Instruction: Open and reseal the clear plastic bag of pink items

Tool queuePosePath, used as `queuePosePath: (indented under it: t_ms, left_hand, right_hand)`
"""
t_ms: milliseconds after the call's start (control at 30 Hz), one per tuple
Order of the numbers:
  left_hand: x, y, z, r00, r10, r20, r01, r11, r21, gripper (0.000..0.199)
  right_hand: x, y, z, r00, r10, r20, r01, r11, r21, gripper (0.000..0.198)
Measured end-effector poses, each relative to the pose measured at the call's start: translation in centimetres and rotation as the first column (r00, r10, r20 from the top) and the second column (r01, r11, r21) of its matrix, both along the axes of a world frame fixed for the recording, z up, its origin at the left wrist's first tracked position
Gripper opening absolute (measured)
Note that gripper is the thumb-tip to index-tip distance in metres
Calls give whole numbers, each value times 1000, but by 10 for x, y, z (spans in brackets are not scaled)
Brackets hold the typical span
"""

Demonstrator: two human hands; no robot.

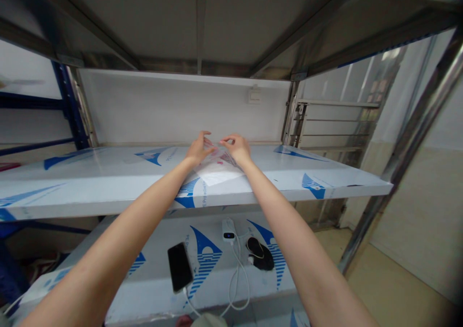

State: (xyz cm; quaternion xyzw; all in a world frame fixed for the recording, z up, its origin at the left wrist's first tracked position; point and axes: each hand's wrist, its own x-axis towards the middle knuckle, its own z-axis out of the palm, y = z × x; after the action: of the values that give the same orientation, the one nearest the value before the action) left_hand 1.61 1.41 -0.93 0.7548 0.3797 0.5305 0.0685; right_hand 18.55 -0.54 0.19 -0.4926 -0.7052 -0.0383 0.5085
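Note:
A clear plastic bag point(220, 170) with a small red print and a whitish lower part rests on the upper metal shelf point(249, 184), near its front edge. My right hand point(237, 148) pinches the top of the bag between thumb and fingers. On the other side, my left hand point(198, 149) has its thumb and lower fingers at the thin plastic, with the index finger stretched out above. The film rises between both hands. What the bag contains, if anything, is hard to make out.
On the lower shelf lie a black phone point(180, 267), a white power bank point(228, 231) with a white cable point(237, 274), and a black object point(260, 254). A metal shelf underside point(162, 28) hangs overhead. Steel posts point(398, 153) stand at the right, blue framing point(70, 105) at the left.

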Motion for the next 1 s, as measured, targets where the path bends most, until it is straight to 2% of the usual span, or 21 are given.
queuePosePath:
  t_ms: [67,200,300,400,467,567,667,733,867,1000]
  left_hand:
    - [3,-2,-1,999,-28,-32,28,1000,-2,57]
    - [6,-5,-1,997,-55,-47,55,998,2,53]
    - [5,-5,0,998,-49,-30,49,999,18,52]
    - [4,-3,1,999,-41,-13,42,999,14,53]
    - [5,-2,1,999,-44,-21,44,999,7,56]
    - [5,-4,3,999,-40,-29,40,999,10,66]
    - [6,-6,6,1000,-26,17,26,999,28,75]
    - [5,-8,8,996,-39,81,36,999,41,66]
    - [3,-11,11,981,-50,186,36,996,80,31]
    - [0,-15,15,978,-3,208,-20,994,107,25]
  right_hand:
    - [-1,3,0,998,63,-30,-63,998,-12,18]
    - [-3,8,-3,980,199,21,-196,975,-101,25]
    - [-4,7,-4,977,207,49,-200,973,-114,34]
    - [-4,6,-4,982,187,16,-186,980,-68,21]
    - [-5,7,-5,972,232,-36,-234,969,-80,14]
    - [-7,9,-5,929,325,-178,-352,924,-147,10]
    - [-7,12,-3,886,320,-336,-378,917,-125,6]
    - [-6,13,0,857,305,-416,-379,919,-107,6]
    - [-4,14,3,830,302,-469,-386,918,-92,9]
    - [-2,21,0,829,314,-463,-377,925,-47,10]
